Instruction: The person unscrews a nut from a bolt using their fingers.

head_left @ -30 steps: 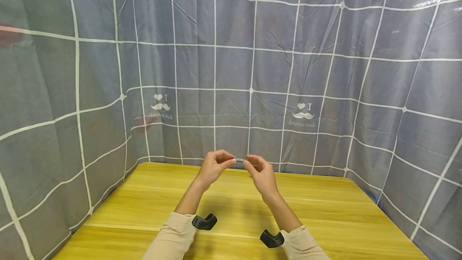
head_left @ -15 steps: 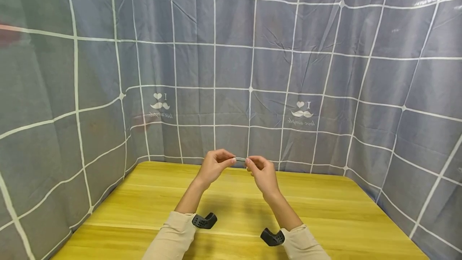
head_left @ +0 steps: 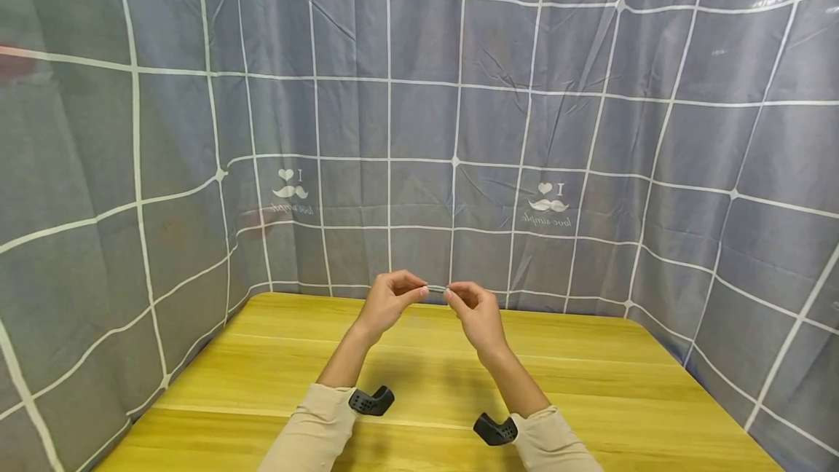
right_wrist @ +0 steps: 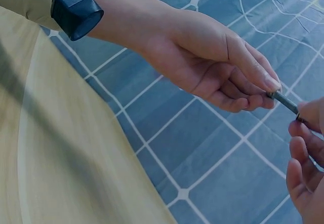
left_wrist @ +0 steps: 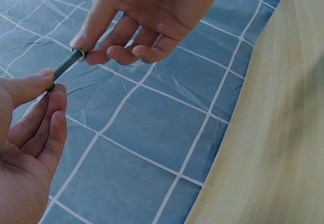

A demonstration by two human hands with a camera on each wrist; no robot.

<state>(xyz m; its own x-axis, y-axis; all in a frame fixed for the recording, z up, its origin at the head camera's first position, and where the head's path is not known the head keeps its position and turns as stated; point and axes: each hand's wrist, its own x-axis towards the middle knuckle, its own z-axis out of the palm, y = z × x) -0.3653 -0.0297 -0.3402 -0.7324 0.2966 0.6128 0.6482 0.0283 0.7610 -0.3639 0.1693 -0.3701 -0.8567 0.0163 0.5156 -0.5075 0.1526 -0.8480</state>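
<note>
Between the two hands, a thin threaded metal rod (head_left: 437, 289) is held roughly level in the air above the table's far edge. My left hand (head_left: 388, 303) pinches one end between thumb and fingertips, and my right hand (head_left: 478, 315) pinches the opposite end. The left wrist view shows threads on the rod (left_wrist: 67, 66), with a ring-like metal part (left_wrist: 78, 52) at the right hand's fingertips. In the right wrist view, the rod (right_wrist: 285, 102) spans the small gap between the hands; its ends are partly hidden by fingers.
A yellow wood-grain table (head_left: 262, 355) lies below the hands. Grey curtains (head_left: 419, 122) with white grid lines stand behind it and at both sides. Black wrist devices (head_left: 372, 401) sit at the sleeve cuffs.
The right thumb and fingers have shifted slightly at their end of the rod, bunching closer and then easing apart. The left hand has barely moved.
</note>
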